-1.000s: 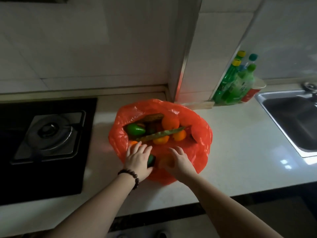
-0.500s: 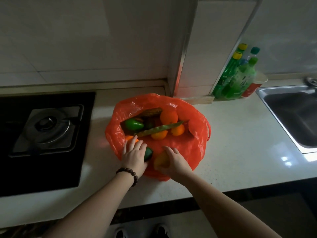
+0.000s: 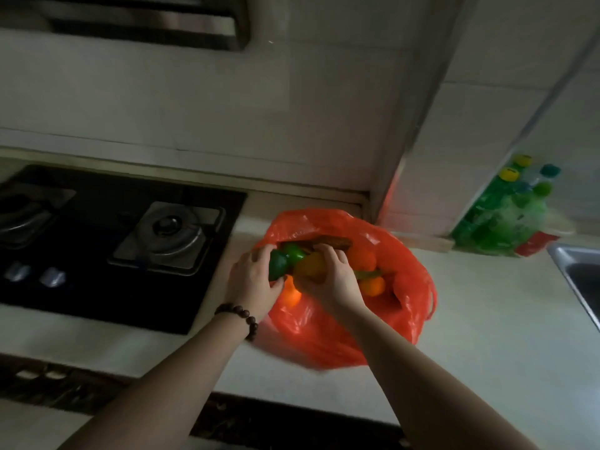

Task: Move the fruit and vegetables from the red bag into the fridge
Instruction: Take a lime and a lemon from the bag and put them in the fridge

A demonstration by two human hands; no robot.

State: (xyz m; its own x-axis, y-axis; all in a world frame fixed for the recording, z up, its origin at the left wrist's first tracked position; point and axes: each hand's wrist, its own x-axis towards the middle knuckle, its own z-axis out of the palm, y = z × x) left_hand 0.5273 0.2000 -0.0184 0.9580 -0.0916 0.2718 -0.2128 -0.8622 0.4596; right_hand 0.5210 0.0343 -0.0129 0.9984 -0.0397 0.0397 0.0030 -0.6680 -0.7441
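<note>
The red plastic bag (image 3: 328, 332) sits open on the pale counter, right of the hob. My left hand (image 3: 251, 282), with a bead bracelet on the wrist, grips a dark green fruit (image 3: 277, 269) just above the bag's left rim. Beside it my right hand (image 3: 334, 280) curls round a yellow-orange fruit (image 3: 310, 266). Inside the bag lie a bright green pepper (image 3: 293, 251), a brown vegetable (image 3: 334, 243), oranges (image 3: 373, 285) and a long green pod, partly hidden by my hands. No fridge is in view.
A black gas hob (image 3: 107, 241) with a steel burner (image 3: 170, 233) fills the counter's left. Green bottles (image 3: 500, 219) stand against the wall at the right, with a red cup beside them. A steel sink (image 3: 581, 280) is at the far right edge.
Both hands have lifted from the bag's front into its opening, each now holding a fruit. The view has swung left, bringing more hob and the hood into view.
</note>
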